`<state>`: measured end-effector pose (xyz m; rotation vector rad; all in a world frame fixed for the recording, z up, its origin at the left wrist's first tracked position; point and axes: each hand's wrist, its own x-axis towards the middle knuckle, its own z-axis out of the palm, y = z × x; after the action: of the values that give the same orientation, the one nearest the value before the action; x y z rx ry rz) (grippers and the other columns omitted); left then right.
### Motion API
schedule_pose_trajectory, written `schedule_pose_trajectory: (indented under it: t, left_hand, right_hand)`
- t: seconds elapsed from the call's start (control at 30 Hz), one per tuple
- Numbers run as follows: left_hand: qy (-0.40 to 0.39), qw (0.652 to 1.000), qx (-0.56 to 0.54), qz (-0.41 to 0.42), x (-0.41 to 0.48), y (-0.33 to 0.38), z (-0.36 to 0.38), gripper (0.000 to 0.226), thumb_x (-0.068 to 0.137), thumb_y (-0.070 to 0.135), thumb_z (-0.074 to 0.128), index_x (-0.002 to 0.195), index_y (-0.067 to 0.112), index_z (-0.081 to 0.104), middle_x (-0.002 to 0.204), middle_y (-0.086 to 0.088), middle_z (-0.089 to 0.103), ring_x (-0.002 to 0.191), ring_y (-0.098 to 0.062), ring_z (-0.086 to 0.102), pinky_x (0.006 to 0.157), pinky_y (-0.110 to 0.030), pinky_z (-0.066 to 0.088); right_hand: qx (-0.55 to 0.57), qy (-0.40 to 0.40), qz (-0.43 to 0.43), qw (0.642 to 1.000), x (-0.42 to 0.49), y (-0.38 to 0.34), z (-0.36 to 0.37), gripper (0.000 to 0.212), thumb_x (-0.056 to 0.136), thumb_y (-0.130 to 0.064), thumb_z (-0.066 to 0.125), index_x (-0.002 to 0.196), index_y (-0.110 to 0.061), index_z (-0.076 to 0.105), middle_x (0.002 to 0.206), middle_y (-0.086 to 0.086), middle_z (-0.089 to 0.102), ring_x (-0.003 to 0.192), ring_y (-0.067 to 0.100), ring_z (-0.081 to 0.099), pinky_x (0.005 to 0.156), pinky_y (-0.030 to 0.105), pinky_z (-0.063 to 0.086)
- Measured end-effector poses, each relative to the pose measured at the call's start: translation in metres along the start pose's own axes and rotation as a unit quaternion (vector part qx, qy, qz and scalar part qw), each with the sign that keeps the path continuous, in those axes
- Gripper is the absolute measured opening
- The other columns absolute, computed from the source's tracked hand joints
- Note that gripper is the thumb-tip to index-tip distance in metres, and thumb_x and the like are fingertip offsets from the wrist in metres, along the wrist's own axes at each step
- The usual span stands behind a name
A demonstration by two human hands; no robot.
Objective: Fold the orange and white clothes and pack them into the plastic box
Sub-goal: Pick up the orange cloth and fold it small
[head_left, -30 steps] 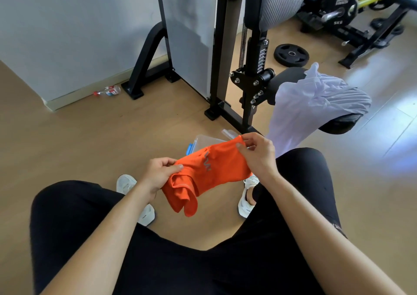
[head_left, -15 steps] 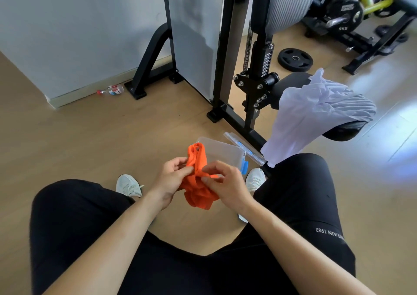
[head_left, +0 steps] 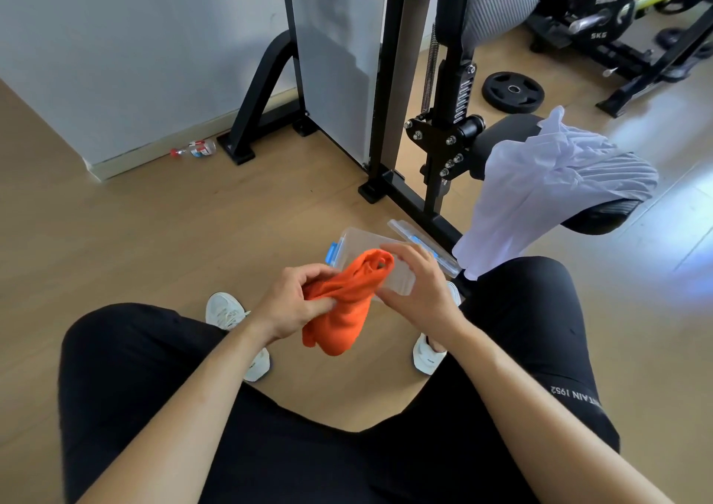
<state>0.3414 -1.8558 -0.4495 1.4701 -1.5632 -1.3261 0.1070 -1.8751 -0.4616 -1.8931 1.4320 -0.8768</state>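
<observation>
Left hand: my left hand [head_left: 293, 305] grips the bunched orange garment [head_left: 343, 312], fingers curled into the fabric
Right hand: my right hand [head_left: 422, 291] curves thumb and forefinger about the garment's upper end; I cannot tell whether they pinch it
Orange garment: held up between my knees
Plastic box [head_left: 362, 239]: clear, open, on the floor behind the garment, its lid [head_left: 420, 243] just beside it
White garment [head_left: 540, 195]: draped over the black seat [head_left: 602, 218] to my right

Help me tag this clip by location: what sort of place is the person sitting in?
Probably a home gym or small workout room: a black weight plate lies on the wooden floor, a yellow-and-black exercise machine carrying a plate marked 5KG stands behind it, and a black machine frame rises ahead.
</observation>
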Motion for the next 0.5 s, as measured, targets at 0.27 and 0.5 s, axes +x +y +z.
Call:
schedule_pose_trajectory:
  t: [0.27, 0.5]
  left_hand:
    - [-0.056, 0.996, 0.063, 0.031, -0.01, 0.003, -0.011, 0.037, 0.082, 0.004, 0.071, 0.105, 0.033, 0.074, 0.098, 0.003, 0.076, 0.09, -0.018, 0.071, 0.081, -0.037, 0.056]
    - [0.042, 0.995, 0.095, -0.006, 0.001, -0.01, -0.018, 0.031, 0.079, 0.011, 0.078, 0.092, 0.039, 0.073, 0.087, 0.017, 0.074, 0.082, -0.003, 0.069, 0.072, -0.034, 0.059]
  right_hand:
    - [-0.032, -0.193, -0.041, 0.98, -0.002, -0.001, 0.003, 0.043, 0.077, -0.02, 0.079, 0.117, -0.026, 0.066, 0.1, -0.008, 0.071, 0.093, 0.01, 0.063, 0.084, 0.034, 0.052]
    - [-0.027, -0.243, -0.118, 0.962, -0.012, -0.012, 0.001, 0.052, 0.089, -0.012, 0.07, 0.135, -0.031, 0.057, 0.12, -0.006, 0.064, 0.107, 0.012, 0.061, 0.089, 0.021, 0.049]
